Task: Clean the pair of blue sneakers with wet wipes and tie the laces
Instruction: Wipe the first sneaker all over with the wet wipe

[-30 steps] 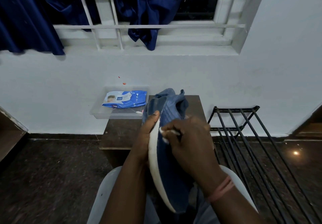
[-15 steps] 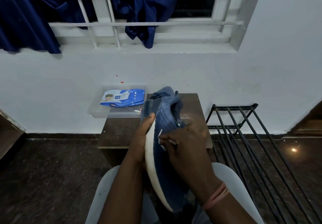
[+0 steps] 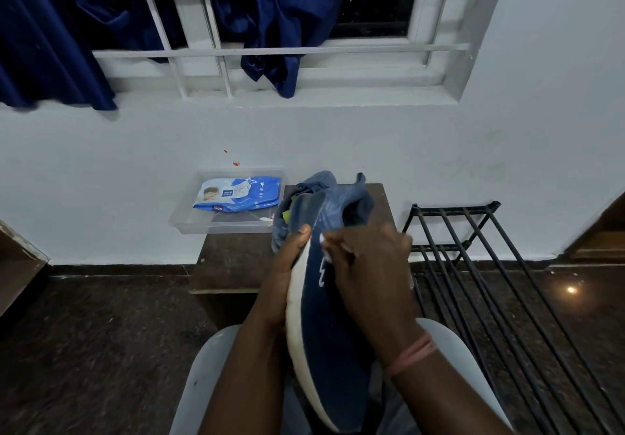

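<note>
Between both hands, sneaker (image 3: 324, 316) lengthwise, heel-away

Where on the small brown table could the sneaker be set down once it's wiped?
Bare wood shows on the table at the near left, between the clear tray and the table's front edge. The far left is taken by that tray with the wipes pack. The right half is hidden behind the sneaker and both hands.

dim, bluish light; wide-angle edge distortion
</note>
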The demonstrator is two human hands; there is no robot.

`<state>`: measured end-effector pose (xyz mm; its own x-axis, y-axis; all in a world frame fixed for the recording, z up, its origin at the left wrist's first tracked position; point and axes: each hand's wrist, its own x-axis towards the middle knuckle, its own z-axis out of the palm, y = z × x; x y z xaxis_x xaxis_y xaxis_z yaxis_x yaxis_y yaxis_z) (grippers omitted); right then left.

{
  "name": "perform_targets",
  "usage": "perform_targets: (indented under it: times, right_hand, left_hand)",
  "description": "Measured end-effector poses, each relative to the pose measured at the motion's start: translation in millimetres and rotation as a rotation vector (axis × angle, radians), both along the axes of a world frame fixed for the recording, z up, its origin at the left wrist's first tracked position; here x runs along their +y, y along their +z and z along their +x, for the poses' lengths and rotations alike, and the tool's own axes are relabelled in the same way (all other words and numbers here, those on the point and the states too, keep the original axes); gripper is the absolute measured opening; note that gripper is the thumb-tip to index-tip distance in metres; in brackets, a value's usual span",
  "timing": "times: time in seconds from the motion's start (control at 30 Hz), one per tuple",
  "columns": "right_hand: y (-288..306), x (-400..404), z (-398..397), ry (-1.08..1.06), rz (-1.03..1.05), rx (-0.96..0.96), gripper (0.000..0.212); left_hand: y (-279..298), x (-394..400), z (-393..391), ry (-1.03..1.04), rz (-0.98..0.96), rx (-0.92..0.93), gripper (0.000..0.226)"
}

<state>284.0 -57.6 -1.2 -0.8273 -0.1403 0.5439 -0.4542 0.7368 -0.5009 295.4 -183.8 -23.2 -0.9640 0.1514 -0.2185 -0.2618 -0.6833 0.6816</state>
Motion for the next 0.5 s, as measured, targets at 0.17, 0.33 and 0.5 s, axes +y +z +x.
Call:
perform_targets:
  times: [0.17, 0.33, 0.5]
  right_hand:
    - [15.3, -0.1, -12.3, -0.115, 0.135, 0.018, 0.012]
    - [-16.8, 13.9, 19.7, -0.031, 0.242, -0.077, 0.012]
    - [6.2, 7.1, -18.3, -0.167, 0.201, 0.034, 0.014]
  left_hand:
    - [-1.5, 3.2, -1.2, 0.015, 0.004, -0.055, 0.042]
    - [-14.6, -2.0, -0.4, 0.039, -0.042, -0.092, 0.048]
    - [-11.9, 9.4, -7.0, 0.022, -0.052, -0.059, 0.044]
